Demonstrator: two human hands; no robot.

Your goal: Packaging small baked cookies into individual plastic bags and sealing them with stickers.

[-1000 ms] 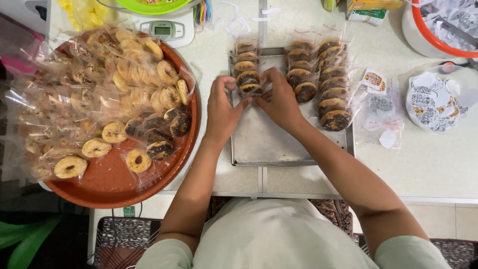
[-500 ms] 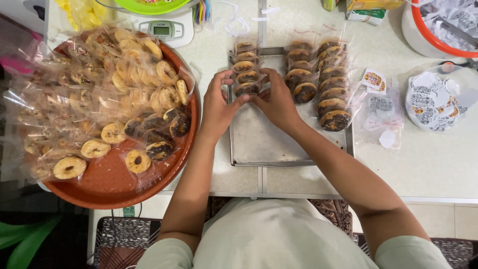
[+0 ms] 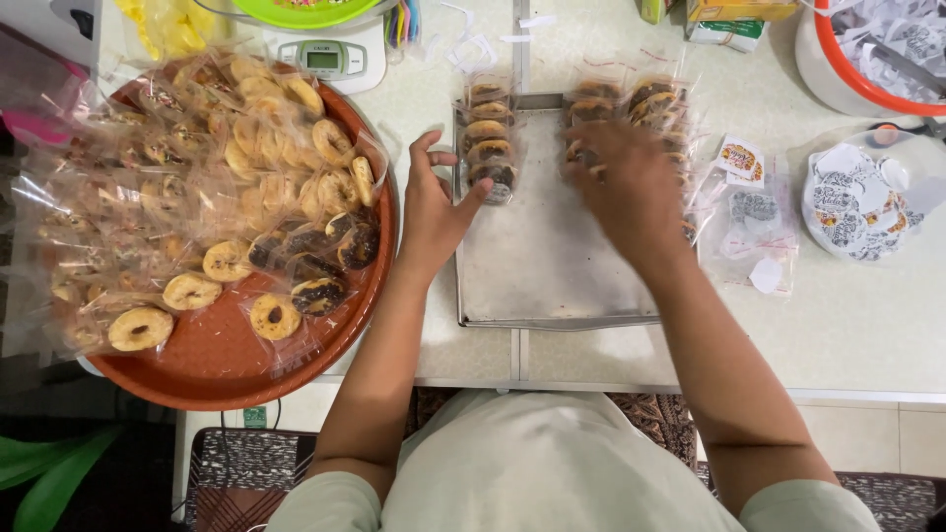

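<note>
A metal baking tray (image 3: 552, 266) lies in front of me with rows of small doughnuts in clear bags along its far end. My left hand (image 3: 434, 202) rests at the tray's left edge, thumb touching the left row of bagged doughnuts (image 3: 490, 143), holding nothing. My right hand (image 3: 626, 182) is spread, fingers apart, over the middle and right rows of bagged doughnuts (image 3: 645, 99), blurred. A round red-brown tray (image 3: 227, 365) on the left is piled with many more bagged doughnuts (image 3: 212, 187), plain and chocolate-topped.
A white kitchen scale (image 3: 330, 59) with a green bowl stands at the back. Loose clear bags and round stickers (image 3: 754, 202) lie right of the metal tray, beside a plate of stickers (image 3: 857, 202) and a white tub with an orange rim (image 3: 867, 54).
Both hands were together at the left row of bagged doughnuts. Now they have parted: the left has drawn back to the tray's left edge and the right has swung over to the right rows.
</note>
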